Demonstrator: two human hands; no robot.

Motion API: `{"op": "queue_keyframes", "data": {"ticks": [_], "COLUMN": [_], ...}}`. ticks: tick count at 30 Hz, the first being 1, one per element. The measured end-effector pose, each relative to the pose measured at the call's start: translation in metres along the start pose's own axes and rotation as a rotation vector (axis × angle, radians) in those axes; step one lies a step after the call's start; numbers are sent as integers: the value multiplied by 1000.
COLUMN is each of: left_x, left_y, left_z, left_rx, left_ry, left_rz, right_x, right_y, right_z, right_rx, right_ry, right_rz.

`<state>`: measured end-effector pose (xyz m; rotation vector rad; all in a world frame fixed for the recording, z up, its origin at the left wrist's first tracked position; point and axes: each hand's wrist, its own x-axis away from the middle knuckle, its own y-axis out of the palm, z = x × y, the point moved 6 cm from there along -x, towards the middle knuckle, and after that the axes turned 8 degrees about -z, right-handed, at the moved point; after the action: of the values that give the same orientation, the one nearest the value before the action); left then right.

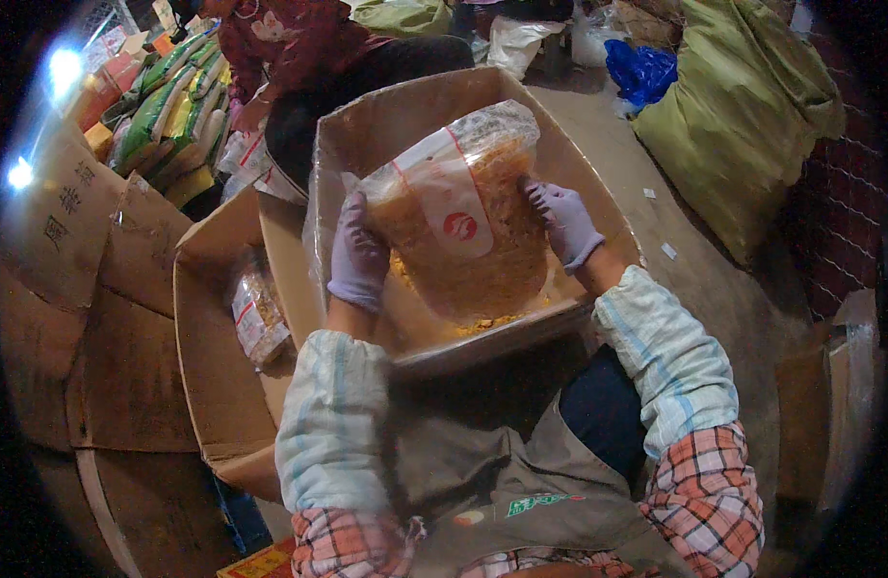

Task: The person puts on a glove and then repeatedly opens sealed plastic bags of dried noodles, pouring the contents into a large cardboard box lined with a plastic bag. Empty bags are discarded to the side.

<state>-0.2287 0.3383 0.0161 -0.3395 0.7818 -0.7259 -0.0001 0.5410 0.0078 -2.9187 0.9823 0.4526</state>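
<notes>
Between my two gloved hands I hold a large clear plastic bag [512, 217] of a brownish-orange food, with a white printed panel and a red emblem. My left hand [359, 253], in a pale lilac glove, grips its left side. On the right edge my right hand [565, 220] has its fingers curled around the plastic. The bag is tilted over an open cardboard box [372, 130] in front of me. Yellow-orange crumbs [485, 325] lie on the box's bottom, near its front wall. The bag hides much of the box's inside.
To the left, another open cardboard box [213, 390] contains a smaller packed bag [260, 318]. Cardboard cartons [133, 368] line the far left. A person [307, 43] sits beyond my box. Green-and-yellow sacks [173, 108] are piled behind. A large olive sack [733, 137] and blue plastic [639, 76] stand right.
</notes>
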Motion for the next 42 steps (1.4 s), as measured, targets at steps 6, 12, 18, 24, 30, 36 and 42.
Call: {"op": "queue_keyframes", "data": {"ticks": [6, 12, 18, 24, 30, 36, 42], "left_x": [2, 11, 11, 17, 15, 18, 14], "left_y": [2, 1, 31, 38, 24, 23, 23], "left_z": [-12, -54, -99, -101, -102, -83, -50], "left_rx": [270, 138, 1168, 1440, 756, 989, 1355], "left_ry": [95, -146, -481, -569, -403, -370, -653], "left_rz": [-60, -94, 92, -65, -122, -49, 40], "right_x": [2, 2, 8, 9, 6, 4, 7], "right_y": [10, 22, 21, 22, 29, 18, -7], "right_z": [-3, -23, -4, -1, -15, -5, -5], "right_rx": [-107, -132, -255, -193, -239, -242, 371], "right_ry": [242, 98, 231, 188, 121, 43, -352], "right_rz": [1, -75, -9, -32, -114, -107, 165]}}
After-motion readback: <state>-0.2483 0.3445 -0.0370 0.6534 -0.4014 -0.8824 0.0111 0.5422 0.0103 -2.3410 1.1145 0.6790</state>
